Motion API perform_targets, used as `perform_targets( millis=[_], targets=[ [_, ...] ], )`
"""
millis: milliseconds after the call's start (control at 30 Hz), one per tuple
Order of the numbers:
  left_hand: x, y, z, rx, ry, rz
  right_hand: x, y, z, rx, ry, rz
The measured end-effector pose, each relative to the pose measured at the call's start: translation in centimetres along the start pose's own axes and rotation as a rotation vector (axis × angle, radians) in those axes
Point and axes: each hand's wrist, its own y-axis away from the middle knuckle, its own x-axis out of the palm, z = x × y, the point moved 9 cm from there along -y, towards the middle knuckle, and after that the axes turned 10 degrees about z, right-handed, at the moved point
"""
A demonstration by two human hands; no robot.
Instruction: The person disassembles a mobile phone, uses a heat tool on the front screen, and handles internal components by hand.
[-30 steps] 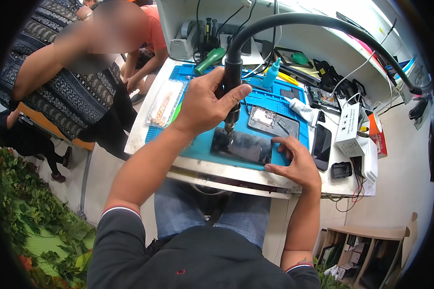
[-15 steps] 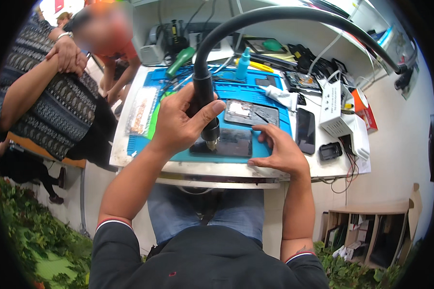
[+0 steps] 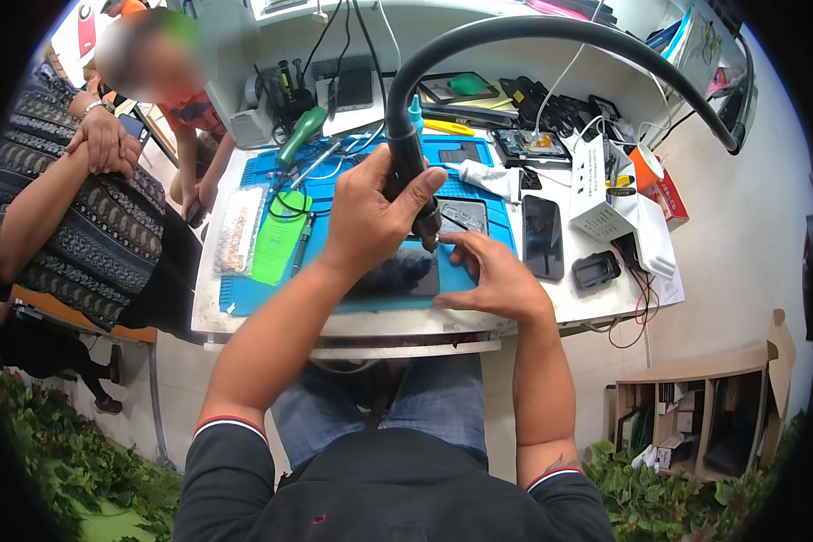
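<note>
My left hand (image 3: 366,212) is wrapped round the black handle of a hot-air gun (image 3: 406,149) with a thick bent hose. Its metal nozzle points down, close over the upper right part of a dark glossy phone screen (image 3: 415,282) on the blue mat (image 3: 253,294). My right hand (image 3: 497,275) is beside the screen's right end, thumb and fingers apart; whether it touches the edge I cannot tell. An opened phone body (image 3: 474,213) lies just behind, with a thin dark tool on it. My left forearm hides part of the screen.
A green card (image 3: 280,239) and a bubble-wrap pack (image 3: 238,230) lie to the left. Rightward are a white tube (image 3: 488,178), a black phone (image 3: 543,239), a white box (image 3: 598,185) and a black tray (image 3: 596,270). A green-handled tool (image 3: 301,135) lies behind. People stand left of the bench.
The hot-air gun's nozzle has moved rightward along the screen, toward my right hand's fingertips. The right hand keeps its place at the screen's end. The whole view has shifted slightly.
</note>
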Motion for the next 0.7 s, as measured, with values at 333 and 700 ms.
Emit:
perform_targets(
  millis=[333,700],
  targets=[
    [-6.4,1.7,0.7,0.027,-0.113,-0.098,-1.1,2.5,2.6,-0.161,-0.029,-0.207],
    [-8.4,4.0,0.8,-0.008,-0.125,-0.091,0.8,11.9,26.0,-1.203,-0.957,-0.056]
  ],
)
